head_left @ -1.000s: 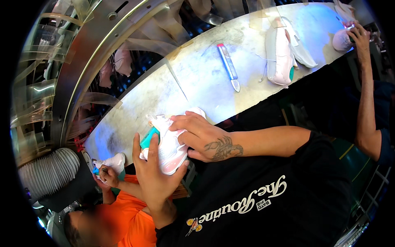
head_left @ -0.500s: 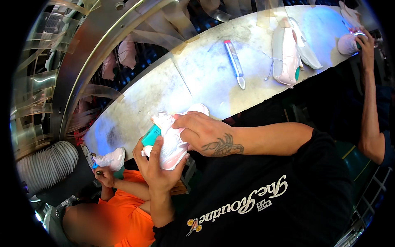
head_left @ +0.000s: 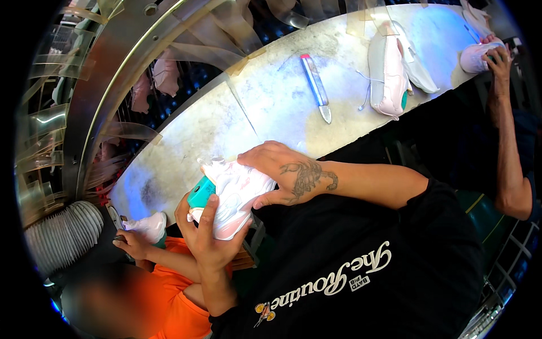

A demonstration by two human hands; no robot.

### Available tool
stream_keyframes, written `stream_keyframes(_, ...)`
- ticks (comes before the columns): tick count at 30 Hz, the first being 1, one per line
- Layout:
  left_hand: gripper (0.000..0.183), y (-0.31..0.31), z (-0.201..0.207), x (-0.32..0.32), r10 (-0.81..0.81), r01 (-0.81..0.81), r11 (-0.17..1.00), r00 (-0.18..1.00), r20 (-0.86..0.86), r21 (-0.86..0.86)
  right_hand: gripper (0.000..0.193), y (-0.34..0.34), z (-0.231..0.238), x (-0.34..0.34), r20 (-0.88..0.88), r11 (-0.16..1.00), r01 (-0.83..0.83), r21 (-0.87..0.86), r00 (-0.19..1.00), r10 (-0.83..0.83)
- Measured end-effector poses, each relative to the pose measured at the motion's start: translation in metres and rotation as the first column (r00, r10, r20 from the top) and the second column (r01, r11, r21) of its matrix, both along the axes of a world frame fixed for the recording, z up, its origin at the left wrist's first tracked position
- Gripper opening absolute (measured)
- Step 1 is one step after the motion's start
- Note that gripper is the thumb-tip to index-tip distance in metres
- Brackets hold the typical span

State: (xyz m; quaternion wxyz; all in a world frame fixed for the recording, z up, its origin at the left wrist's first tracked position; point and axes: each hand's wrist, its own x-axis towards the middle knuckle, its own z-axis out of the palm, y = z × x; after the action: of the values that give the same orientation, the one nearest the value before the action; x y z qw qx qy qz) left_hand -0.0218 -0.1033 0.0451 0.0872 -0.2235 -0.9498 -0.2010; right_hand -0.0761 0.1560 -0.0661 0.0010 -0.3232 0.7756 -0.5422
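Observation:
A white and pale-pink sneaker (head_left: 240, 195) is held between my two hands above the near edge of the table, with a green shoe last (head_left: 201, 192) showing at its ankle opening. My left hand (head_left: 210, 234) cups the heel end from below, fingers and thumb on either side. The other end is gripped by my right hand (head_left: 291, 172), its thumb on the near side and its fingers along the far side, partly hidden. On the table beyond lies a slim blue-and-white tool (head_left: 315, 87) with a red end and a pointed grey tip.
A pink shoe (head_left: 388, 79) and a pale sole-like piece (head_left: 418, 68) lie at the table's (head_left: 271, 79) right. Clear plastic strips (head_left: 237, 28) hang along the far side. A co-worker in orange (head_left: 180, 305) holds a shoe at left; another person's hand (head_left: 499, 62) holds one at far right.
My right hand has slid from over the sneaker's middle to its right end, with the thumb opening away from the fingers. More of the sneaker's side now shows. The sneaker has tilted slightly.

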Motion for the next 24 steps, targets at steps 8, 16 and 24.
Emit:
stream_keyframes(8, 0.089, -0.012, -0.010, -0.003, -0.008, 0.008, 0.999, 1.000, 0.007, 0.037, 0.096, -0.002, -0.001, -0.008, 0.189, 0.996, -0.071, 0.047, 0.980, 0.061)
stream_keyframes(16, 0.087, -0.008, -0.005, -0.007, -0.028, 0.028, 0.999, 1.000, -0.001, 0.029, 0.094, -0.003, -0.001, -0.009, 0.347, 0.998, -0.066, -0.014, 0.936, 0.067)
stream_keyframes(24, 0.086, 0.000, 0.006, -0.011, -0.044, 0.044, 0.999, 0.999, 0.015, 0.024, 0.095, -0.001, 0.023, -0.013, 0.470, 0.995, -0.101, 0.011, 0.879, 0.084)
